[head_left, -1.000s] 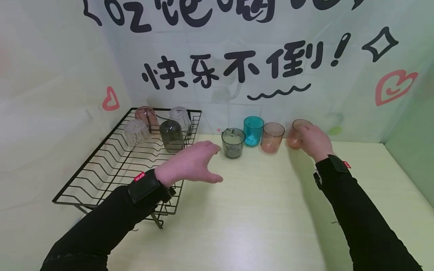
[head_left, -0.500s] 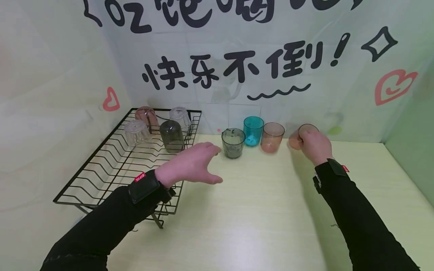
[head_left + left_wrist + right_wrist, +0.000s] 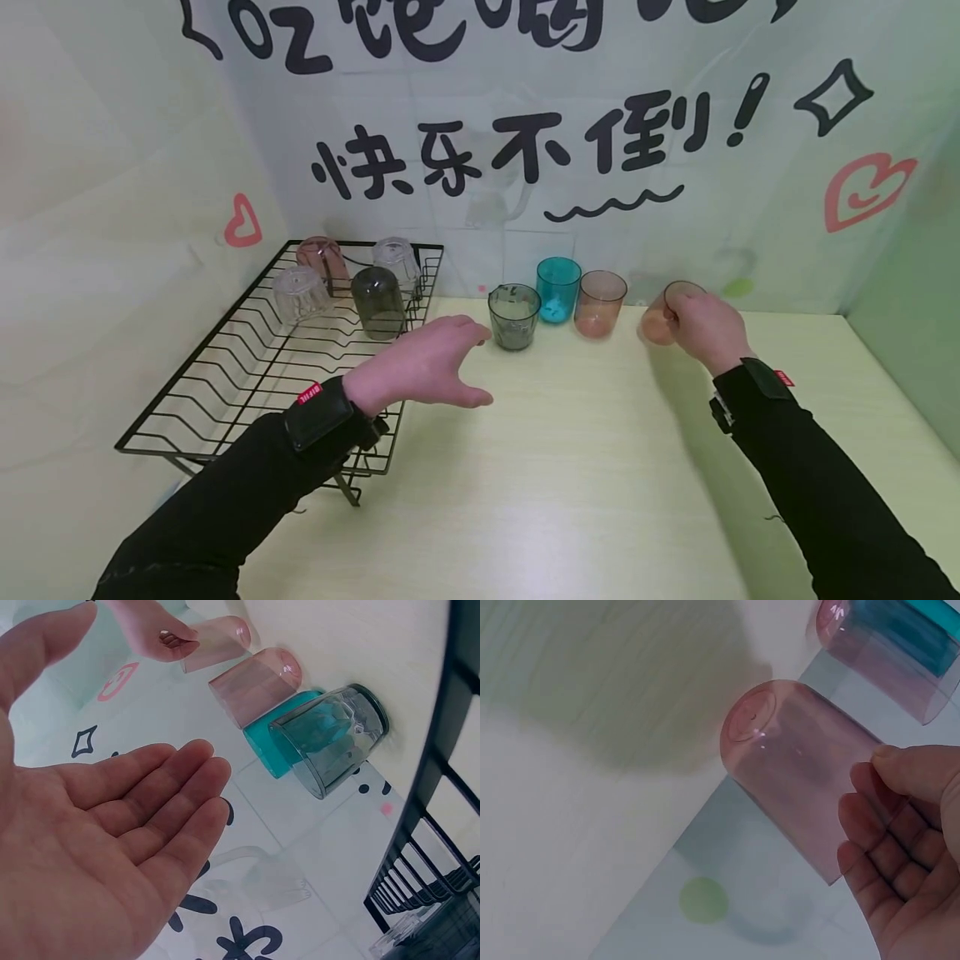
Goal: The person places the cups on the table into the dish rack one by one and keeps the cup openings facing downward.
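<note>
My right hand (image 3: 708, 329) pinches a clear pink glass (image 3: 795, 772) near its rim, thumb on one side and fingers on the other. The glass leans, its rim toward my hand and its rounded base toward the tabletop. My left hand (image 3: 427, 362) hovers between the rack and the glasses, palm bare and fingers extended, thumb apart, as the left wrist view shows. Closest to it stands a smoky grey glass (image 3: 514, 318). Beside that are a teal glass (image 3: 558, 292) and another pink glass (image 3: 599, 307), all rim up in a row along the wall.
At the left, a black wire rack (image 3: 262, 375) carries several upturned glasses, among them a dark grey glass (image 3: 378, 304) and a clear ribbed glass (image 3: 302, 293). A printed white backdrop (image 3: 450, 217) closes off the back of the pale table (image 3: 540, 475).
The pink glass in my right hand has shifted slightly right and nearer to me, its rim sinking a little. My left hand has stayed put.
</note>
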{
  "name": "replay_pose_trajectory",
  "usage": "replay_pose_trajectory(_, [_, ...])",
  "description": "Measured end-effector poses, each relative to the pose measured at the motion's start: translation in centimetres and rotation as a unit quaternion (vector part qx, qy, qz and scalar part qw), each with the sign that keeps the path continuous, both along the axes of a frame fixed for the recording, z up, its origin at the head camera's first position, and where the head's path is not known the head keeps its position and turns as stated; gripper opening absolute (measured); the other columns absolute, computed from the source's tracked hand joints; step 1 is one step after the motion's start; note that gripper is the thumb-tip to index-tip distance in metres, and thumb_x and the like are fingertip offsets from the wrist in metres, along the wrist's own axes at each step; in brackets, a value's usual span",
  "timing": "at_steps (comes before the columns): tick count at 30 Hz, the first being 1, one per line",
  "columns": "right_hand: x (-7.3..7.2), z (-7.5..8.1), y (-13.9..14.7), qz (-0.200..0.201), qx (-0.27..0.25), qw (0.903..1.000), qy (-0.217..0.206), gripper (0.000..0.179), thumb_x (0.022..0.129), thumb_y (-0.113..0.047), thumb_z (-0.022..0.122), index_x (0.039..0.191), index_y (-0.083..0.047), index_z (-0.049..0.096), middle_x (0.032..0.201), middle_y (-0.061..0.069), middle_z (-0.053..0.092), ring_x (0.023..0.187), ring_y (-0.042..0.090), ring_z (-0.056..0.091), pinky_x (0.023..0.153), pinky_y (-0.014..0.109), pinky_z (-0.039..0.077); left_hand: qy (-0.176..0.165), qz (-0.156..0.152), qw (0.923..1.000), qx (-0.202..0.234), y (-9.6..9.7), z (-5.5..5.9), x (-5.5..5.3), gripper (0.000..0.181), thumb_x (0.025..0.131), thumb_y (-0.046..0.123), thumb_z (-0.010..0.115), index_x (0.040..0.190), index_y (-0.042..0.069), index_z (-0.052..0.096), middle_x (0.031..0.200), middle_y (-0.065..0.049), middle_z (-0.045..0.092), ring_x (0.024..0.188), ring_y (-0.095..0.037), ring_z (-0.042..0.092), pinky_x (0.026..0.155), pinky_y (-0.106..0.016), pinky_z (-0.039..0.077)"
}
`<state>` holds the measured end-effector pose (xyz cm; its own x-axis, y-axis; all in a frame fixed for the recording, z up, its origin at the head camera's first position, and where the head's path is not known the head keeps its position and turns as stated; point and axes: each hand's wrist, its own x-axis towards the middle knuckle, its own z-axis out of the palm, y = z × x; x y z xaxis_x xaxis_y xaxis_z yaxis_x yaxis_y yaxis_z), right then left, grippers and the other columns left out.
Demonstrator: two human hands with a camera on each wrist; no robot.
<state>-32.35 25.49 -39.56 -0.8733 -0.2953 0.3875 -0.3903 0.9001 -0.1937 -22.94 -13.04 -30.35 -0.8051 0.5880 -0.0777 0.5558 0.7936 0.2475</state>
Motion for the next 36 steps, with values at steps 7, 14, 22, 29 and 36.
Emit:
replay_pose_trajectory(7, [1.1, 0.7, -0.3, 0.023, 0.02, 0.9995, 0.005, 0.02, 0.086, 0.005, 0.055, 0.075, -0.01, 0.049, 0.076, 0.004, 0.045, 0.058, 0.021, 0.039, 0.049, 0.032, 0.027, 0.003, -0.002, 1.0, 0.008, 0.1, -0.1, 0.0, 0.077, 0.079, 0.042, 0.081, 0.138, 0.0, 0.053, 0.13, -0.012, 0.059, 0.121, -0.027, 0.054, 0.101, -0.04, 0.045])
replay_pose_trajectory(14, [2.1, 2.0, -0.7, 0.044, 0.01, 0.9982, -0.039, 0.019, 0.083, 0.007, 0.055, 0.08, -0.012, 0.05, 0.072, 0.0, 0.048, 0.061, 0.02, 0.043, 0.053, 0.033, 0.031, 0.002, -0.001, 1.0, 0.009, 0.2, -0.3, 0.0, 0.074, 0.08, 0.041, 0.08, 0.136, 0.0, 0.054, 0.128, -0.012, 0.06, 0.119, -0.027, 0.055, 0.1, -0.04, 0.045])
replay_pose_trajectory(22, [2.9, 2.2, -0.7, 0.063, -0.005, 0.9957, -0.068, 0.018, 0.083, 0.006, 0.056, 0.081, -0.012, 0.054, 0.072, -0.001, 0.049, 0.065, 0.018, 0.044, 0.059, 0.033, 0.034, 0.011, -0.004, 0.9998, 0.015, 0.2, -0.3, 0.0, 0.076, 0.08, 0.041, 0.08, 0.137, -0.001, 0.053, 0.13, -0.013, 0.059, 0.122, -0.028, 0.053, 0.103, -0.04, 0.044])
replay_pose_trajectory(29, [4.0, 2.8, -1.3, 0.063, -0.024, 0.9942, -0.084, 0.011, 0.086, 0.002, 0.062, 0.089, -0.008, 0.066, 0.079, 0.001, 0.06, 0.071, 0.02, 0.054, 0.066, 0.038, 0.045, 0.023, -0.008, 0.9993, 0.027, 0.3, -0.4, 0.0, 0.075, 0.079, 0.04, 0.081, 0.136, 0.0, 0.054, 0.13, -0.012, 0.06, 0.121, -0.027, 0.054, 0.102, -0.039, 0.044])
replay_pose_trajectory(36, [5.0, 3.4, -2.1, 0.065, -0.039, 0.992, -0.101, 0.009, 0.088, -0.003, 0.065, 0.095, -0.005, 0.071, 0.086, 0.003, 0.066, 0.078, 0.022, 0.061, 0.073, 0.042, 0.049, 0.019, -0.003, 0.9993, 0.033, 0.7, -0.5, 0.0, 0.077, 0.079, 0.041, 0.081, 0.139, 0.001, 0.052, 0.133, -0.011, 0.058, 0.125, -0.027, 0.051, 0.105, -0.038, 0.042])
